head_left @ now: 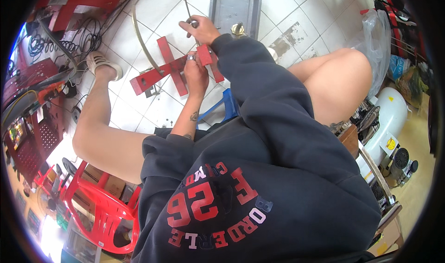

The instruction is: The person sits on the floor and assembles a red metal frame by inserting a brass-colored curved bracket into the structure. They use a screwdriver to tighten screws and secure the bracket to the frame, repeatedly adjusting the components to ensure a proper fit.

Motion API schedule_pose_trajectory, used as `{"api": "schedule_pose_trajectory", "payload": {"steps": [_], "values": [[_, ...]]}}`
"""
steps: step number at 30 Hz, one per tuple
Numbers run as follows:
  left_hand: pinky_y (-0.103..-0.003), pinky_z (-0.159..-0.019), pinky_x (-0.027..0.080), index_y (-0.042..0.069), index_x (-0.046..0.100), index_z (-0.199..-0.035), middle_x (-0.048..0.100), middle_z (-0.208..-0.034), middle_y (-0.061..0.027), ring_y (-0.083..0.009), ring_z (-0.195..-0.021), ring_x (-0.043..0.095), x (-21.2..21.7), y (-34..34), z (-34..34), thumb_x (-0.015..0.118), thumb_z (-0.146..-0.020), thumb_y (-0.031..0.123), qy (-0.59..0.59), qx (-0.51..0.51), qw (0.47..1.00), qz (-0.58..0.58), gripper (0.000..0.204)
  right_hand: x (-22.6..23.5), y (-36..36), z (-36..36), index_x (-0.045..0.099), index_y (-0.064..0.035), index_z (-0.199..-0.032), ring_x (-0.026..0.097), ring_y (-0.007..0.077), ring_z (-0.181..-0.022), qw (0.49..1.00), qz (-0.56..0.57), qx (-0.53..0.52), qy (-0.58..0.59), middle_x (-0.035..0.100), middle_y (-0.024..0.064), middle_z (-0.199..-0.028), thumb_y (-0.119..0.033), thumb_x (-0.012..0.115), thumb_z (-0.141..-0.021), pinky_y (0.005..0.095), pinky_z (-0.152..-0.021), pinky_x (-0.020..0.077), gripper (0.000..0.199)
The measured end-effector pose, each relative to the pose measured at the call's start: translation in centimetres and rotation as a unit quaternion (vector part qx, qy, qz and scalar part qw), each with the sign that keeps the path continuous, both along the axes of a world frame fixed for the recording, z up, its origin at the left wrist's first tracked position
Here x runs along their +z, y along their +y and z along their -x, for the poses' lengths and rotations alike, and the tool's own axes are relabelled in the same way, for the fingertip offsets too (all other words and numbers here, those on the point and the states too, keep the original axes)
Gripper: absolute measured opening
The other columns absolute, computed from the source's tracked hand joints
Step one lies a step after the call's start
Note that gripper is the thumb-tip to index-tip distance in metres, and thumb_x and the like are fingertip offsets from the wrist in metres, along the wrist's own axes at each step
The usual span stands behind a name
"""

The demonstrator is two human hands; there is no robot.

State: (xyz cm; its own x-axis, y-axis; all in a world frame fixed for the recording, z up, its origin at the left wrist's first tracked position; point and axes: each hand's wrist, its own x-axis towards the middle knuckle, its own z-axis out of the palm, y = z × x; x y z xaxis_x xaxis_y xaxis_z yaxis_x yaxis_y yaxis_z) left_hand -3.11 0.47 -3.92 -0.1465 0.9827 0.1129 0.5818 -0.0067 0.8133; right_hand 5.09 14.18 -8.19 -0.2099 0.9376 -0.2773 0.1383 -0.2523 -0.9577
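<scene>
Rod (186,2) sits in the right hand (203,30), fingers closed round it, at the red stand (175,68) on the floor (125,45); the left hand (195,70) curls there, its hold hidden. Whether rod and stand are joined yet, I cannot tell. Floor shows left for moving; tray (213,6) edge and blue stool (229,103) bound far right and near.

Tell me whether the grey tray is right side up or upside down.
Right side up: the grey tray shows its sunken bottom inside a raised rim.

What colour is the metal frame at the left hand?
Red; the frame shows best in the head view.
</scene>
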Motion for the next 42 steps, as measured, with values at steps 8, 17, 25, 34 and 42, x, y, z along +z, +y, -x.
{"api": "schedule_pose_trajectory", "payload": {"steps": [8, 17, 25, 34, 42], "values": [[-0.05, -0.063, 0.041, -0.001, 0.051, -0.088, 0.057, -0.079, -0.0259, -0.0466, -0.075, 0.056, 0.2, 0.4, -0.3, 0.048, -0.1, 0.007, -0.041, 0.0, 0.999, -0.025, 0.015, -2.3, 4.7, -7.3, 0.067, 0.0032, -0.079, 0.066, 0.0311, -0.079, 0.95, 0.007, -0.29, -0.116, 0.068, 0.0189, -0.078, -0.069, 0.05, -0.089, 0.0436, -0.077, 0.0487, 0.075], [-0.038, -0.061, 0.044, -0.004, 0.059, -0.093, 0.058, -0.07, -0.0123, -0.0206, -0.06, 0.052, 20.1, -1.3, 3.4, 0.045, -0.102, 0.038, -0.035, -0.101, 0.942, 0.317, 0.045, 3.1, 19.1, -16.6, 0.061, 0.0032, -0.118, 0.053, 0.0467, -0.116, 0.915, -0.081, -0.33, -0.218, 0.058, 0.0329, -0.121, -0.047, 0.038, -0.1, 0.0457, -0.101, 0.0417, 0.058], [-0.044, -0.063, 0.048, -0.001, 0.058, -0.089, 0.058, -0.078, -0.0177, -0.0378, -0.069, 0.06, 35.4, -5.0, -9.4, 0.061, -0.094, 0.026, -0.229, -0.277, 0.933, 0.0, 0.028, 12.1, 20.7, -18.3, 0.063, -0.0046, -0.118, 0.055, 0.0452, -0.113, 0.84, -0.236, -0.183, -0.453, 0.059, 0.0294, -0.12, -0.034, 0.048, -0.094, 0.045, -0.096, 0.0456, 0.041], [-0.038, -0.056, 0.039, 0.001, 0.04, -0.071, 0.04, -0.058, -0.0103, -0.0271, -0.054, 0.047, 35.3, -11.2, -6.7, 0.051, -0.101, 0.02, -0.543, -0.605, 0.509, 0.284, 0.037, 16.8, 16.2, -26.6, 0.073, -0.0107, -0.108, 0.063, 0.0374, -0.11, 0.633, -0.136, 0.038, -0.761, 0.068, 0.0198, -0.113, -0.026, 0.065, -0.082, 0.0376, -0.092, 0.0516, 0.031], [-0.038, -0.062, 0.044, -0.002, 0.052, -0.091, 0.056, -0.072, -0.0147, -0.0234, -0.065, 0.055, 28.0, -7.9, -13.1, 0.043, -0.105, 0.028, -0.435, -0.257, 0.833, 0.225, 0.034, 19.4, 14.5, -24.9, 0.068, -0.0108, -0.116, 0.062, 0.0333, -0.112, 0.625, -0.085, 0.092, -0.771, 0.065, 0.0173, -0.12, -0.022, 0.058, -0.087, 0.0379, -0.094, 0.0496, 0.033]]}}
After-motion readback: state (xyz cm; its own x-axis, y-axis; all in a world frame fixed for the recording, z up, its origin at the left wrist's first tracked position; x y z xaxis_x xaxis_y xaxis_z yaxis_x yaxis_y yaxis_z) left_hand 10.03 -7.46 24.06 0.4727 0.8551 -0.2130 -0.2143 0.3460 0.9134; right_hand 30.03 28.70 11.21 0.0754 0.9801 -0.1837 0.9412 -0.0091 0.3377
